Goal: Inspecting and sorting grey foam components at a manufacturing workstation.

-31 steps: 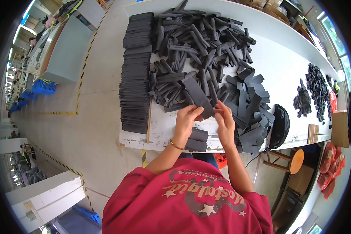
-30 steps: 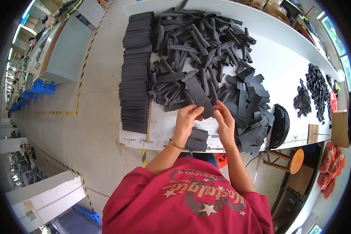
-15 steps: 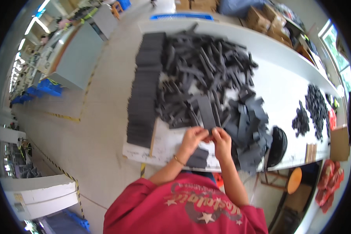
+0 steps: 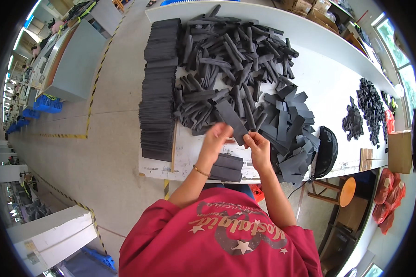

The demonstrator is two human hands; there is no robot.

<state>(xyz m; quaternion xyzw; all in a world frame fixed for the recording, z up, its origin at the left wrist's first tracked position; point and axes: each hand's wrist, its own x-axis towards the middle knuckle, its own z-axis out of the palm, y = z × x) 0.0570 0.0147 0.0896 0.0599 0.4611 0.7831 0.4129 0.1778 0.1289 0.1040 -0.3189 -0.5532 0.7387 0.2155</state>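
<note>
A flat, dark grey fabric-like strip (image 4: 231, 121) slants up and to the left from my right hand (image 4: 259, 148), whose thumb and fingers pinch its near end. My left hand (image 4: 215, 141) is beside the strip's left edge, its fingers smeared by motion; whether they touch it is unclear. Below the hands, a few similar strips (image 4: 226, 168) lie close together at the table's near edge, partly behind my left wrist. Beyond the strip spreads a heap of curled dark pieces (image 4: 238, 55). Flat loose pieces (image 4: 289, 136) are piled right of my right hand.
A long row of tightly stacked dark pieces (image 4: 158, 97) runs along the white table's (image 4: 316, 69) left side. To the right are a black rounded object (image 4: 327, 152), small dark piles (image 4: 372, 106) and a cardboard box (image 4: 399, 151). A wooden stool (image 4: 346, 192) stands below the table edge.
My left hand has come away from the right one, moving left. The strip has tilted from nearly upright toward the left, still pinched in my right hand. The whole view has shifted slightly.
</note>
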